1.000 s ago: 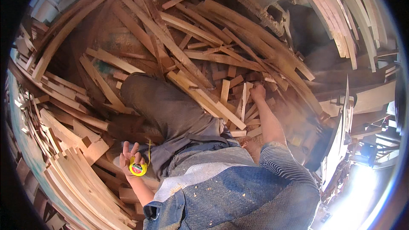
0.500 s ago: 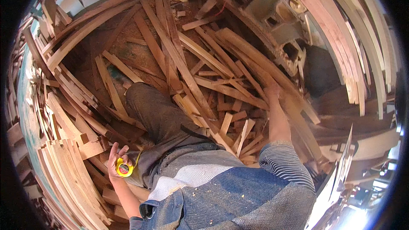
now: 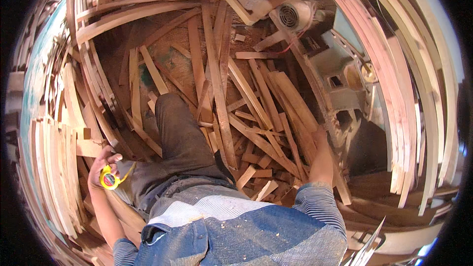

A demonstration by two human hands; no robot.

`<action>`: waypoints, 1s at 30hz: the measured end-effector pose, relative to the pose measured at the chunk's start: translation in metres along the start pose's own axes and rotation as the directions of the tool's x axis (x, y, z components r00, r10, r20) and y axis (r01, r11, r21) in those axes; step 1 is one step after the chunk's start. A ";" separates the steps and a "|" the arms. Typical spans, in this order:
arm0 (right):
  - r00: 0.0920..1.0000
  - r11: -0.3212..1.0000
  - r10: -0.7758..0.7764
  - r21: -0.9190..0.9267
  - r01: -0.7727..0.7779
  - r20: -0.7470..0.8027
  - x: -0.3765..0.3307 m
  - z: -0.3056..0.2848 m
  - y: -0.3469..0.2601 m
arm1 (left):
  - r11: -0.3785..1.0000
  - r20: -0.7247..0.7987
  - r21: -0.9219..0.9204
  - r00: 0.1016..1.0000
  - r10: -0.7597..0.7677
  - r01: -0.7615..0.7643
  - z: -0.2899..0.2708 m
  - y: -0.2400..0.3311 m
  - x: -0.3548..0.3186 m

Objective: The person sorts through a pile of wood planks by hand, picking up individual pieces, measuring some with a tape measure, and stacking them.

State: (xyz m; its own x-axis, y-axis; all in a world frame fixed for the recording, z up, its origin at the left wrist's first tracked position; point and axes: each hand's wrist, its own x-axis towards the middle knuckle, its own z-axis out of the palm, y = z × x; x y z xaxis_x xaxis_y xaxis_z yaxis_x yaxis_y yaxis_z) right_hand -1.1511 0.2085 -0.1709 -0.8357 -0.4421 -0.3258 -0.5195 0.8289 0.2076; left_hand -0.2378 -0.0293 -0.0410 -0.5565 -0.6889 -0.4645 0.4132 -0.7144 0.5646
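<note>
A yellow tape measure [image 3: 109, 179] with a short length of blade out is held in my left hand [image 3: 101, 162], its fingers curled above the case. This hand is beside my thigh, close to a stack of pale wooden strips [image 3: 54, 177]. On the right, my right hand [image 3: 320, 144] is closed on the edge of a long brown wooden plank [image 3: 294, 103]. The plank slants from the scrap pile down past my forearm; my right fingers are partly hidden behind the hand.
Loose strips and short offcuts [image 3: 261, 173] lie heaped in front of me. Long pinkish boards [image 3: 382, 64] stand along the right side. A dusty round-grilled motor [image 3: 293, 17] sits at the far right, by a long beam [image 3: 315, 83]. Curved boards [image 3: 143, 12] cross the far left.
The view has turned, so the wood pile sits differently in it. My left hand has shifted left with the tape measure. My right hand stays on the plank, which now slants more steeply.
</note>
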 end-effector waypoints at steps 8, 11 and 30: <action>0.997 0.983 -0.059 -0.170 0.065 0.042 0.015 0.010 0.006 | 0.993 -0.167 0.096 0.983 0.077 -0.061 0.016 0.031 -0.014; 0.993 0.961 -0.115 -0.255 0.110 -0.004 0.013 0.007 0.003 | 0.974 -0.131 0.184 0.979 0.157 -0.132 -0.004 0.040 -0.016; 0.714 0.768 -0.611 -0.036 0.640 -0.341 -0.130 -0.009 -0.266 | 0.968 0.083 0.143 0.977 0.198 -0.208 -0.008 0.023 0.004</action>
State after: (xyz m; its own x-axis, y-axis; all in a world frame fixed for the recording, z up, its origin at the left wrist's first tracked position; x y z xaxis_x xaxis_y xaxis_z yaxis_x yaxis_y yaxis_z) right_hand -0.9062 0.0423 -0.1757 -0.3401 -0.9393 -0.0451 -0.9399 0.3411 -0.0162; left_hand -0.2243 -0.0498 -0.0353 -0.5217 -0.8040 -0.2852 0.4128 -0.5305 0.7404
